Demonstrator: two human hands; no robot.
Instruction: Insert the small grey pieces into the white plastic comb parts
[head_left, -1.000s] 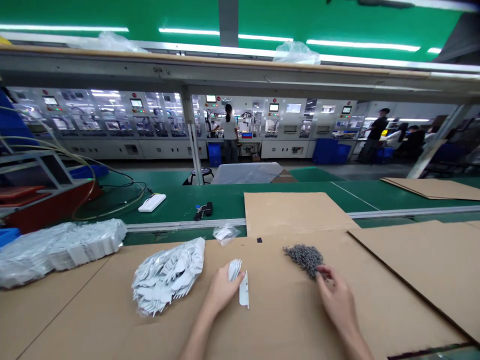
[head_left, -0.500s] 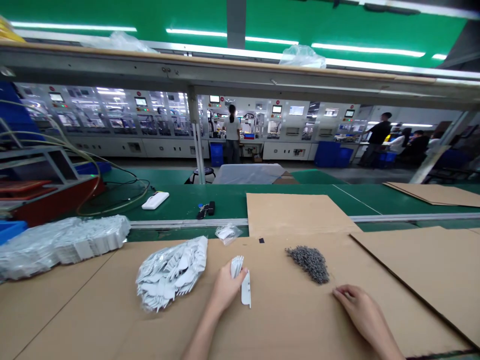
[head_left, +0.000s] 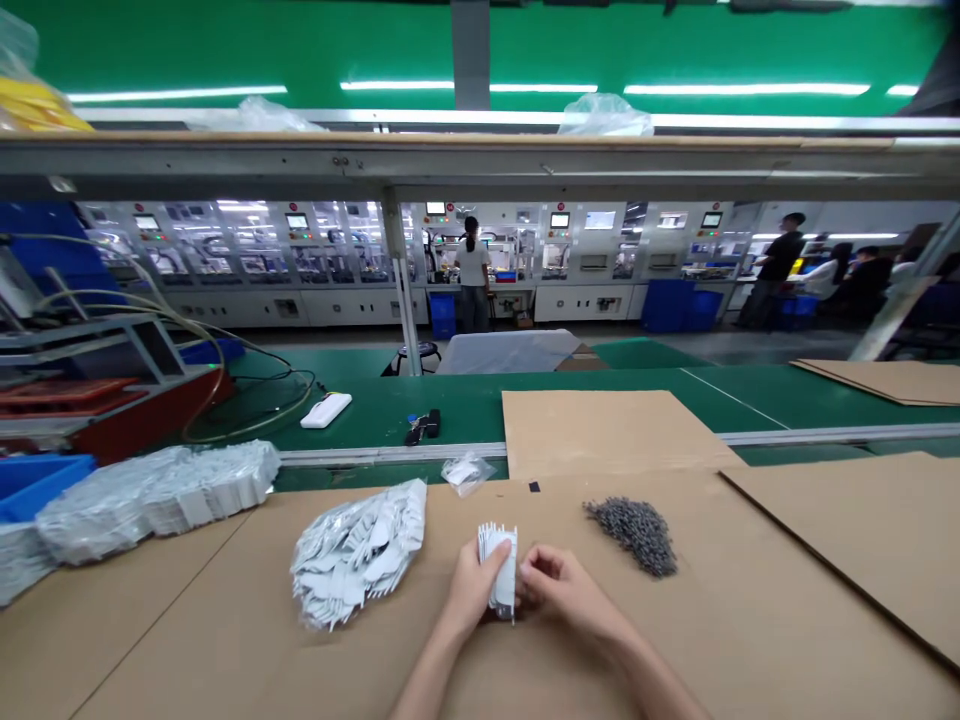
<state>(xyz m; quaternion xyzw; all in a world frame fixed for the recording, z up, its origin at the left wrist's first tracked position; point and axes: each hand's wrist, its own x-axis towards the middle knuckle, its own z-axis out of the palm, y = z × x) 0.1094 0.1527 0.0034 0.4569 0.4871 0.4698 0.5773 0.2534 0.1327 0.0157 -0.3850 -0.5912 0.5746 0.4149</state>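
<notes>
My left hand [head_left: 470, 590] grips a small stack of flat white plastic parts [head_left: 498, 568], held upright over the cardboard sheet [head_left: 225, 640]. My right hand [head_left: 559, 590] has its fingers pinched against the right side of that stack; what they hold, if anything, is too small to make out. A pile of small dark grey pieces [head_left: 635, 531] lies just to the right. An open bag of more white parts [head_left: 360, 552] lies to the left of my hands.
A long wrapped bundle of white parts [head_left: 154, 492] lies at far left by a blue bin [head_left: 34, 478]. A small clear bag [head_left: 466, 470], a white device [head_left: 325, 410], dark keys [head_left: 421, 427] and more cardboard sheets [head_left: 604, 430] sit beyond. People stand at machines behind.
My right hand left the grey pile and came left to meet the white stack. My left hand lifted the stack a little toward the middle.
</notes>
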